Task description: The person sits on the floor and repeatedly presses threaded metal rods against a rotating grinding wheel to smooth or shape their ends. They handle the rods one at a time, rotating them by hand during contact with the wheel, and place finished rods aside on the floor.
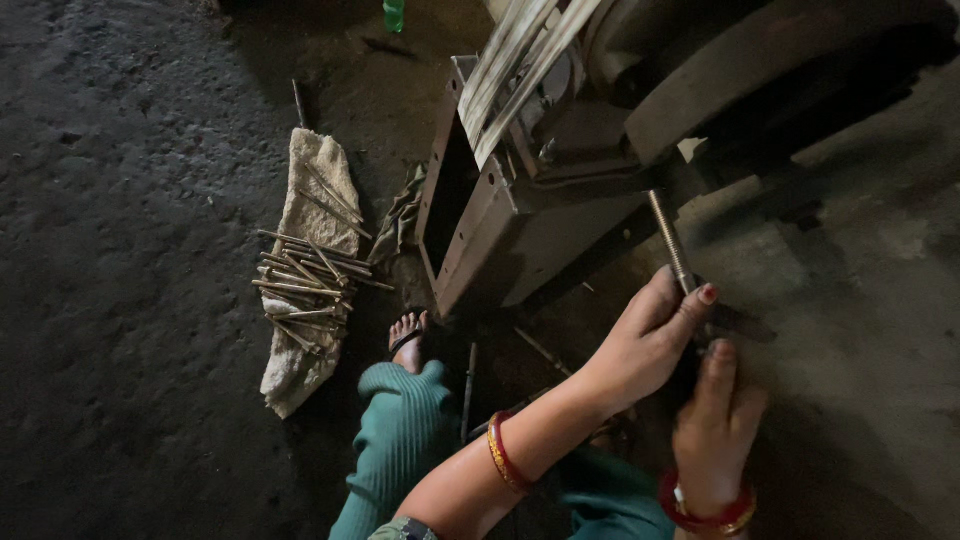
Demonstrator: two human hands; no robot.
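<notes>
A: Worn items? Quick.
B: Left hand (640, 345): red + gold bangles at wrist. Right hand (715, 430): red bangles w/ gold bit. Red nail polish.
A: Clothes?
B: Green ribbed trousers (400, 440), dark-strap sandal on foot (407, 338).

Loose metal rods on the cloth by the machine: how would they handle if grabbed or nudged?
The rods look thin, straight and metallic: probably stiff, fairly heavy for their size. Round, so apt to roll, though the crumpled cloth should check that. Piled crisscross, they would likely shift and snag.
</notes>
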